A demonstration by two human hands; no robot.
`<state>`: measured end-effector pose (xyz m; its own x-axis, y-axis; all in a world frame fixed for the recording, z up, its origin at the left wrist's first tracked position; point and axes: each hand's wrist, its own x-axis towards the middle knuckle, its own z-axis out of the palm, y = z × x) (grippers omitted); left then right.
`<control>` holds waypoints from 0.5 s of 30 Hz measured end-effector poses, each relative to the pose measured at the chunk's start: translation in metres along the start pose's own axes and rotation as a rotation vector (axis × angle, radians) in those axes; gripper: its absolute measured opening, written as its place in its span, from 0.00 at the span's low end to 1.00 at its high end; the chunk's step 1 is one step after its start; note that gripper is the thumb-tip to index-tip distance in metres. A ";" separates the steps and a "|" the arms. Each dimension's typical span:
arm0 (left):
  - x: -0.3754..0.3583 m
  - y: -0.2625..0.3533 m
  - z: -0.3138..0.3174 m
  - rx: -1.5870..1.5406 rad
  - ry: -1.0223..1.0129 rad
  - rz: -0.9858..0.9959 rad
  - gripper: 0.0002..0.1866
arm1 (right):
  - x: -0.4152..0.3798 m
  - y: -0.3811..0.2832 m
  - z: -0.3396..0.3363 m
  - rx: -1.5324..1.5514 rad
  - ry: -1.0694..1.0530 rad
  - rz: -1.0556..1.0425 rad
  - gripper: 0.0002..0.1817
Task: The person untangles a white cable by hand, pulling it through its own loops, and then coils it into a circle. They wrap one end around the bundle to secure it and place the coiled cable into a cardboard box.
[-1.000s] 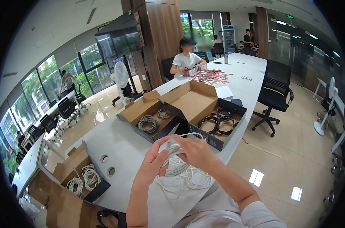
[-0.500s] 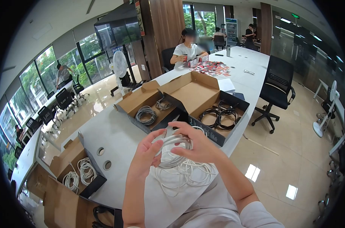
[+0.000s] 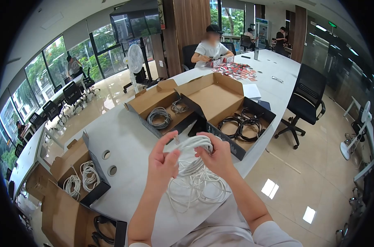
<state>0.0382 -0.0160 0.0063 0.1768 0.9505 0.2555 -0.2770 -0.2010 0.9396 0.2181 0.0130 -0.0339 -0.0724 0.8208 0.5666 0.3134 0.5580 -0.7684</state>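
Fingers of both hands are closed around the same bundle: the left hand [image 3: 164,162] pinches the left end of a gathered hank of white cable [image 3: 193,149], thumb in front and fingers curled behind, while the right hand [image 3: 218,158] wraps over the hank's right end from above. The hank lies just below centre of the frame, its long axis running roughly left to right between the two hands, bowed slightly upward in the middle. Neither hand is nearer than the other; each holds an end, and the two thumbs almost meet under the arch.

Below the hands the rest of the same cable hangs down in loose, uncoiled loops [image 3: 197,187] that spread onto the white table [image 3: 125,140] toward the lower middle of the frame, so the slack lies beneath and toward the person, not beyond the fingers.

Both forearms rise from the bottom edge, elbows low and wide, wrists angled inward so the palms half face one another over the table's near edge.

Just beyond the hands, in the middle of the frame, stands an open cardboard box with black cable coils [image 3: 238,127]; to its left another open box holds grey cable coils [image 3: 159,117]. At lower left a third box holds white cable coils [image 3: 82,177]. At the top, another person [image 3: 211,47] sits at the far end of the table.
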 end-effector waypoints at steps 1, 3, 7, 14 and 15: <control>-0.002 -0.004 0.005 0.077 0.008 0.030 0.23 | 0.002 0.003 0.001 0.032 0.043 -0.002 0.28; -0.007 -0.012 0.014 0.223 -0.011 0.099 0.25 | 0.004 0.005 -0.004 -0.030 0.089 -0.036 0.30; -0.009 -0.018 0.039 0.366 -0.014 0.176 0.26 | 0.006 0.019 -0.007 -0.041 0.137 0.126 0.27; -0.010 -0.027 0.041 0.568 0.039 0.274 0.26 | 0.006 0.052 0.012 0.252 0.162 -0.118 0.15; -0.011 -0.021 0.034 0.534 0.067 0.272 0.26 | 0.004 0.061 0.012 0.221 0.080 -0.105 0.14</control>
<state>0.0745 -0.0307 -0.0082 0.1010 0.8578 0.5040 0.2114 -0.5135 0.8316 0.2257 0.0518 -0.0822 -0.0157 0.7495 0.6618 0.0928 0.6601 -0.7454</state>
